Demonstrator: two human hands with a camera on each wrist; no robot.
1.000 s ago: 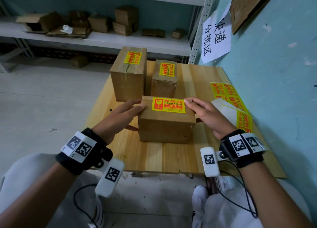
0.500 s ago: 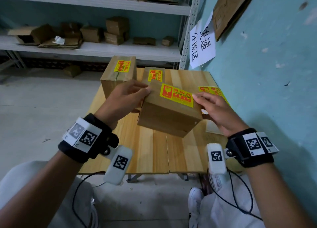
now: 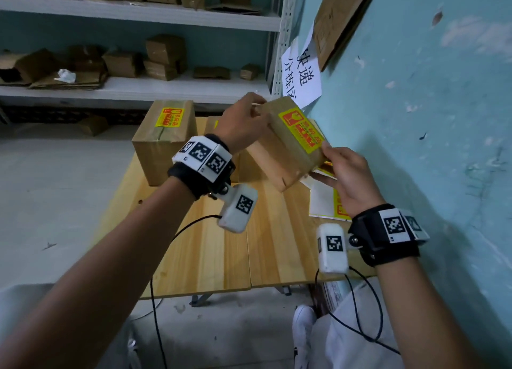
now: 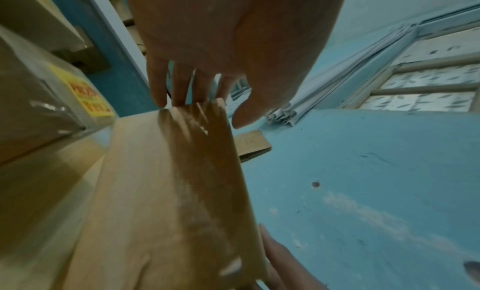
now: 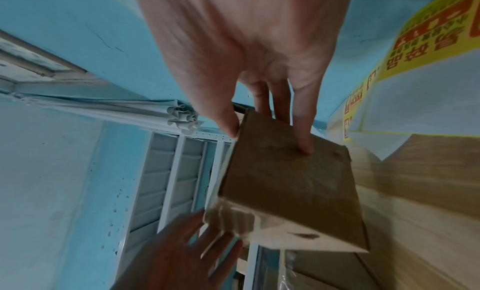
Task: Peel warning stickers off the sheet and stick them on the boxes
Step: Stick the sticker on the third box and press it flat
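Note:
A brown cardboard box [image 3: 279,158] with a yellow warning sticker [image 3: 302,130] on its upper face hangs tilted in the air above the table. My left hand [image 3: 249,113] grips its far upper end, while my right hand [image 3: 325,160] pinches its near lower end, thumb on top. In the left wrist view my left hand's fingers [image 4: 179,88] reach over the edge of the box [image 4: 182,191]. The right wrist view shows my right hand's fingers [image 5: 302,134] pressed on the underside of the box [image 5: 285,181]. The sticker sheet [image 3: 329,205] lies on the table by the wall.
A tall stickered box [image 3: 163,144] stands at the back left of the wooden table [image 3: 221,244]; another box behind my left wrist is mostly hidden. The blue wall [image 3: 415,119] runs close on the right. Shelves [image 3: 138,88] with cartons stand behind.
The stickered box lay flat on the table a second ago; both hands have lifted it, tilted it and carried it up toward the back right.

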